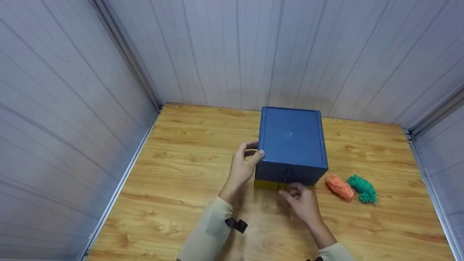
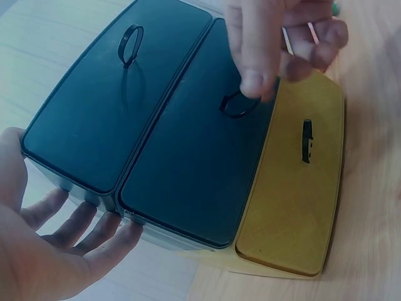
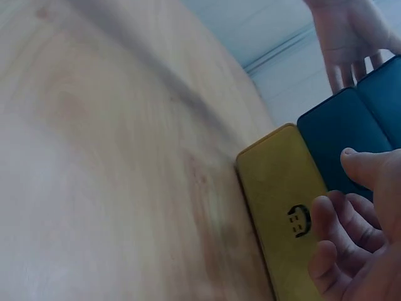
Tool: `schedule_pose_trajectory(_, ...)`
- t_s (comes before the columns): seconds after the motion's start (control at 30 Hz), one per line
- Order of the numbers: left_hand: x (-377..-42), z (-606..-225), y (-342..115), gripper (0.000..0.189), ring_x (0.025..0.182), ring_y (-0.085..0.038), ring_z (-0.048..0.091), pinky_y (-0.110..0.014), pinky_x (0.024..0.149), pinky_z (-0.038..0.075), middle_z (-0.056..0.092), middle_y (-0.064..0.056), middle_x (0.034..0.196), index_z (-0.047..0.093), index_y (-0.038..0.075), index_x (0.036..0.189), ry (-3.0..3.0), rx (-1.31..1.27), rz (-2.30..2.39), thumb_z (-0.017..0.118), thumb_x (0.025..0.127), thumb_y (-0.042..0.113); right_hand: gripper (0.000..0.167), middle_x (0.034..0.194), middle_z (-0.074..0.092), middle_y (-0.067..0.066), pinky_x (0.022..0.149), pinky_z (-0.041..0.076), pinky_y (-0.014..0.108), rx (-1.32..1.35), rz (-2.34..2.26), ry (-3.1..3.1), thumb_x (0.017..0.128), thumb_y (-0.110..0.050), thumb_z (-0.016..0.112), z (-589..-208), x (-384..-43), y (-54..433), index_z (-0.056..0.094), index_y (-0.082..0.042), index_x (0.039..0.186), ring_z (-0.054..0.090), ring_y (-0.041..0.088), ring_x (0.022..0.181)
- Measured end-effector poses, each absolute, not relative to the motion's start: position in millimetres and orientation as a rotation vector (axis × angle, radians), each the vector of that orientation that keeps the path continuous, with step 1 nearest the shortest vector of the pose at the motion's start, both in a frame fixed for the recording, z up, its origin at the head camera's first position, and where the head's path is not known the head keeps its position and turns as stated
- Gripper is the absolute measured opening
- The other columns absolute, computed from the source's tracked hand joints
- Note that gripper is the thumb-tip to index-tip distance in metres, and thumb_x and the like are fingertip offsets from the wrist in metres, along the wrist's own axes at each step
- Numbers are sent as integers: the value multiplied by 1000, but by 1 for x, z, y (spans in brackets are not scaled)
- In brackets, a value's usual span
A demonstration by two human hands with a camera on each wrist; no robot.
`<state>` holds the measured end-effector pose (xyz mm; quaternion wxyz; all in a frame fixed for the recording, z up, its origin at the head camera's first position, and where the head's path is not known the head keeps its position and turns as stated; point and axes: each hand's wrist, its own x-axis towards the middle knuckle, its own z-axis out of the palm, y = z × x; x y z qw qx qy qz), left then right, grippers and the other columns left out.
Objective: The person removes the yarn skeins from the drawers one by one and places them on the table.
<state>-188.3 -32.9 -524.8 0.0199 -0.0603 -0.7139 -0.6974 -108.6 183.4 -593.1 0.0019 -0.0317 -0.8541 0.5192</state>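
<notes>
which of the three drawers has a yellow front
The bottom drawer, lowest in the stack and nearest the wooden tabletop; the middle drawer and top drawer above it both have blue fronts.

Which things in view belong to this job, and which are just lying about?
Likely in the job:
- drawer unit
- left hand, touching its side
- right hand, near the middle handle

Apparently just lying about:
- orange yarn
- green yarn

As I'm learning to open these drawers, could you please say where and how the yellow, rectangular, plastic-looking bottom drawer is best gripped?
Probably by its small, curved black handle, from the front, with finger and thumb: it juts from the otherwise plain front of the yellow drawer. The left hand rests against the blue, boxy cabinet and might steady it.
</notes>
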Motion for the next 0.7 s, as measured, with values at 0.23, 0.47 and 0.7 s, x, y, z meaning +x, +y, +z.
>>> schedule_pose_trajectory(0.23, -189, -525, -32, 42, 115, -33, 63, -43, 97, 54, 64, -13, 127, 62, 7, 132, -2237, -194, -2152, 69, 94, 24, 13, 92, 75, 3, 74, 55, 22, -51, 1630, -2641, 90, -18, 80, -598, -111, 181, 77, -9, 98, 68, 12, 83)
schedule_pose_trajectory(0.47, -188, -523, -32, 42, 112, -27, 65, -41, 97, 54, 66, -11, 126, 63, 8, 131, -2250, -176, -2125, 69, 93, 25, 4, 88, 74, 2, 73, 54, 21, -35, 1675, -2583, 89, -12, 80, -597, -110, 180, 76, -11, 90, 67, 9, 80)
schedule_pose_trajectory(0.7, -187, -525, -33, 39, 112, -29, 65, -42, 94, 55, 66, -13, 126, 63, 7, 131, -2231, -170, -2140, 70, 94, 21, 7, 79, 72, -1, 67, 53, 21, 84, 1736, -2538, 89, -9, 78, -598, -107, 179, 77, -13, 84, 64, 9, 71)
